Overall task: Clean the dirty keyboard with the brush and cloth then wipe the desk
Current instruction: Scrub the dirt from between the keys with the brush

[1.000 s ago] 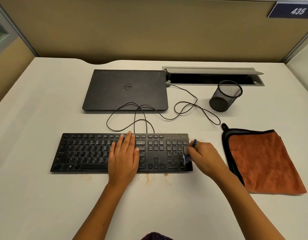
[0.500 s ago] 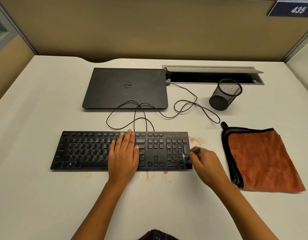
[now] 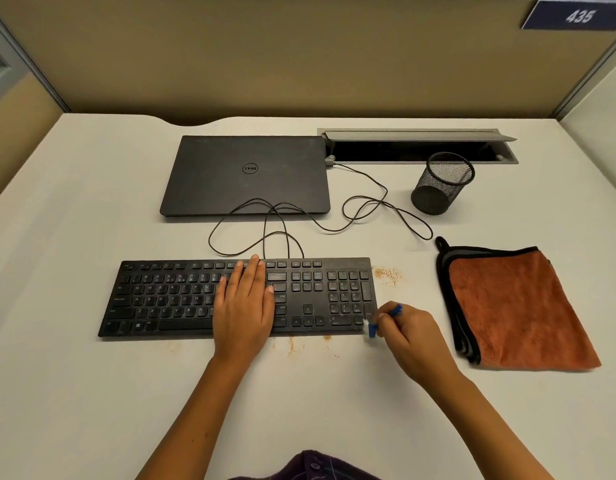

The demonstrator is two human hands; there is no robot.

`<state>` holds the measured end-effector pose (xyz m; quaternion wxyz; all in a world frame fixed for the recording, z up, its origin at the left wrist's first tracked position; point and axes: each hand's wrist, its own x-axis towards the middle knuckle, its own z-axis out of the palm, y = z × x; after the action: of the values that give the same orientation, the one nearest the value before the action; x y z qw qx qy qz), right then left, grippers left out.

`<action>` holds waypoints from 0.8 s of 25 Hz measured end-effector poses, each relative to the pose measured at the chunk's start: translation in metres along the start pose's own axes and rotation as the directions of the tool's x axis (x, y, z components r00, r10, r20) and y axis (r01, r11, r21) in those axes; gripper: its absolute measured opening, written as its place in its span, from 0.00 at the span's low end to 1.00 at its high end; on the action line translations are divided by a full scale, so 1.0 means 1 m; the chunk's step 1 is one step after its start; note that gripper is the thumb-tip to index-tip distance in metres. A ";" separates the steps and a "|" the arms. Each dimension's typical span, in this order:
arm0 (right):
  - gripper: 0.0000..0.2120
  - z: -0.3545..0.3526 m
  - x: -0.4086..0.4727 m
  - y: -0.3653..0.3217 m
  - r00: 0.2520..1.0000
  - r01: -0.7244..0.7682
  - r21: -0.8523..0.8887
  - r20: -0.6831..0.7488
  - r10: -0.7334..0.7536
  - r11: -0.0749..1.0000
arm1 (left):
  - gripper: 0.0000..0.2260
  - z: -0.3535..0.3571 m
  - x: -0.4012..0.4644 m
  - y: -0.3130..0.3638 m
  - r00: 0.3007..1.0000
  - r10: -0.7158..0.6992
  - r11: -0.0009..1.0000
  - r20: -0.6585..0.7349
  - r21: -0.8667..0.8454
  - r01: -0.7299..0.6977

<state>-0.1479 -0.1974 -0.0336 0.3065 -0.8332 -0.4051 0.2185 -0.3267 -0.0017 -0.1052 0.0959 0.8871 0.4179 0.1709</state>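
Brushing being done at keyboard [image 3: 195,299] lower-right corner, mid-frame.
Brush [image 3: 372,329] is being pinched in right hand [image 3: 412,341]; keyboard is being pinned by flat, open left hand [image 3: 242,306]. Strokes are best being directed outward off the edge, toward crumbs [image 3: 388,274]. Cloth [image 3: 518,306] is lying unused at right.

Laptop [image 3: 246,174] behind keyboard [image 3: 237,297]; cloth [image 3: 514,308] right of keyboard.

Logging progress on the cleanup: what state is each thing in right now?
keyboard: flat on desk, left hand pressing it
brush: gripped by right hand, at keyboard's right end
cloth: folded, unused
laptop: closed
desk: orange crumbs scattered
cable hatch: open
pen cup: upright
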 end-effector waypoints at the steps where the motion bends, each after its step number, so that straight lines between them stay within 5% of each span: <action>1: 0.15 -0.001 -0.001 -0.001 1.000 0.002 0.007 -0.006 -0.002 1.000 | 0.24 0.000 0.000 0.000 1.000 0.001 1.000 -0.002 0.000 -0.001; 5: 0.12 0.000 0.002 -0.002 0.983 0.042 0.078 -0.182 -0.027 0.996 | 0.24 -0.001 0.000 0.000 1.000 0.003 1.000 0.005 0.006 -0.003; 10: 0.14 0.004 0.004 -0.003 0.999 0.019 -0.032 -0.025 -0.020 0.999 | 0.24 -0.001 0.000 0.001 1.000 0.005 1.000 0.006 0.011 -0.005; 14: 0.10 -0.003 0.016 -0.017 0.996 0.074 0.064 -0.061 -0.071 0.995 | 0.24 -0.001 0.000 0.001 1.000 0.006 1.000 0.005 0.006 -0.006; 18: 0.10 0.014 0.016 -0.031 0.986 0.061 0.133 0.148 -0.081 0.989 | 0.24 -0.002 0.000 0.001 1.000 0.003 1.000 0.000 -0.001 -0.003; 20: 0.10 0.018 0.016 -0.029 0.990 0.020 0.071 0.137 -0.029 0.997 | 0.24 -0.002 0.000 0.000 1.000 0.006 1.000 0.006 -0.001 -0.006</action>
<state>-0.1657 -0.1648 -0.0286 0.3089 -0.7999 -0.4278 0.2858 -0.3271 -0.0019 -0.1032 0.0971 0.8888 0.4148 0.1687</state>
